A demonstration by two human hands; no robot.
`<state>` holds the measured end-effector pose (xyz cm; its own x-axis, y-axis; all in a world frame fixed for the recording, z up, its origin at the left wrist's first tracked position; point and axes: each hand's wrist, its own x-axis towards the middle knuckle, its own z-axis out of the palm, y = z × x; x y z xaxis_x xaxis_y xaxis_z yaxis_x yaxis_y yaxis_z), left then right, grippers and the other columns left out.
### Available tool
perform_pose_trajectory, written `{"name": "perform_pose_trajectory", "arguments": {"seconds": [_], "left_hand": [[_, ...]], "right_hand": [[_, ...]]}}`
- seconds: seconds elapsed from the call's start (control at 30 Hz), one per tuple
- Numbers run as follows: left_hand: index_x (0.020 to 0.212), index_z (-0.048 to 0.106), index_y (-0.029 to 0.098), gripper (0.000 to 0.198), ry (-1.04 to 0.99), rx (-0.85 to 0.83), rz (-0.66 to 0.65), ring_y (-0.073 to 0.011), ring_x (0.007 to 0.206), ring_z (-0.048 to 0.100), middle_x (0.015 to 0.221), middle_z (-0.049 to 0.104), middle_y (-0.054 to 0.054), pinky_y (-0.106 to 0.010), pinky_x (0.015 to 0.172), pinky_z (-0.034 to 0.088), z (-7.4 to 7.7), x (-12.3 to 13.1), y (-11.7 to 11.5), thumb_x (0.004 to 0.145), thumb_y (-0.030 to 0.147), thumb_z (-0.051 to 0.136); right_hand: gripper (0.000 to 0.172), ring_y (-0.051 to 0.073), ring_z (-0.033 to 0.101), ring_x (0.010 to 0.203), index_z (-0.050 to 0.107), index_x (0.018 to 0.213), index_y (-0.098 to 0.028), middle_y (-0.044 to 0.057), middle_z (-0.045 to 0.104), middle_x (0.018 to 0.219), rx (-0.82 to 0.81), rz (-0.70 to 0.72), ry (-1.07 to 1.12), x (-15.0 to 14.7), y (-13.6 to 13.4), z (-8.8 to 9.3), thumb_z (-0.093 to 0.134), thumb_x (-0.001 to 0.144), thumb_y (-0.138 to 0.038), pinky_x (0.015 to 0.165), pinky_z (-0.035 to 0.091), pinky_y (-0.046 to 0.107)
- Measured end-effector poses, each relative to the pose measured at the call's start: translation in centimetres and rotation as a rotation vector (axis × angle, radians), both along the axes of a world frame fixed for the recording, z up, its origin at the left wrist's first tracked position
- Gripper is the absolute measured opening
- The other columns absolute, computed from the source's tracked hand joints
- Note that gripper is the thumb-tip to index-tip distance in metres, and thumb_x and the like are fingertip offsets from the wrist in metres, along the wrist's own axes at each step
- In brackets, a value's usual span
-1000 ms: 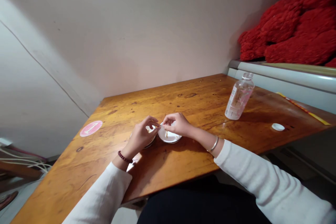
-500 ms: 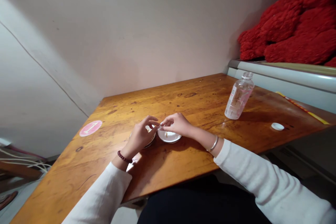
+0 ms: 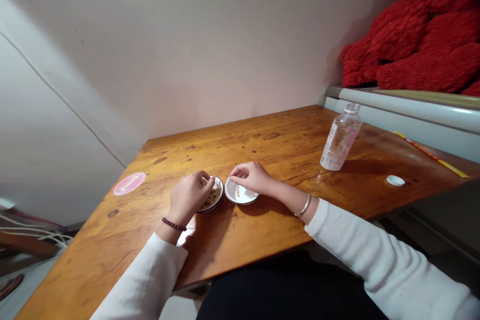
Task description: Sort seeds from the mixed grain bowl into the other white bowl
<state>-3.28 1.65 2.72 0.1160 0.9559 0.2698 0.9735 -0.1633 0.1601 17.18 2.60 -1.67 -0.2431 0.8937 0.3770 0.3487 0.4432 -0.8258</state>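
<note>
Two small bowls stand side by side on the wooden table (image 3: 180, 157). The left bowl (image 3: 221, 191) contains a mix of dark and yellowish grains or beans, partly covered by my left hand (image 3: 188, 193). That hand has its fingers curled and its thumb near them over the bowl. Whatever it may hold is hidden. Over the back rim of the right white bowl (image 3: 248, 197) is my right hand (image 3: 252, 177), with thumb and fingertips pinched together. Anything in the pinch is too small to name. A few yellow kernels (image 3: 238, 192) lie inside this white bowl.
An uncapped clear bottle (image 3: 340, 140) stands to the right, with a white cap (image 3: 395, 180) and a yellow-red strip (image 3: 431, 154) beyond. A pink round sticker (image 3: 129, 183) is at left. Red plush (image 3: 420, 40) rests on a white appliance (image 3: 405, 106).
My left hand has drawn away from my right fingertips, leftward over the left bowl, uncovering some of its contents. My right hand has stayed nearly in place above the white bowl.
</note>
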Motion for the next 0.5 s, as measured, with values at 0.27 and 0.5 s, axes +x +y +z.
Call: {"name": "perform_pose_trajectory", "arguments": {"seconds": [0.27, 0.5], "left_hand": [[0.084, 0.072, 0.025, 0.034, 0.039, -0.188, -0.074, -0.0203, 0.07, 0.062, 0.078, 0.071, -0.006, -0.025, 0.053, 0.03, 0.0, 0.05, 0.04, 0.078, 0.049, 0.049], [0.076, 0.073, 0.022, 0.03, -0.065, -0.227, -0.205, -0.0173, 0.06, 0.059, 0.065, 0.067, -0.004, -0.023, 0.051, 0.032, -0.12, -0.22, 0.16, 0.073, 0.046, 0.054]], "right_hand": [[0.018, 0.014, 0.068, 0.076, 0.075, 0.087, -0.019, 0.002, 0.075, 0.085, -0.003, 0.006, -0.046, 0.11, 0.2, -0.26, 0.061, 0.077, -0.025, 0.07, 0.05, 0.022], [0.018, 0.014, 0.068, 0.076, 0.075, 0.087, -0.021, 0.001, 0.075, 0.086, -0.006, -0.01, -0.079, 0.17, 0.14, -0.2, 0.061, 0.077, -0.026, 0.07, 0.05, 0.022]]}}
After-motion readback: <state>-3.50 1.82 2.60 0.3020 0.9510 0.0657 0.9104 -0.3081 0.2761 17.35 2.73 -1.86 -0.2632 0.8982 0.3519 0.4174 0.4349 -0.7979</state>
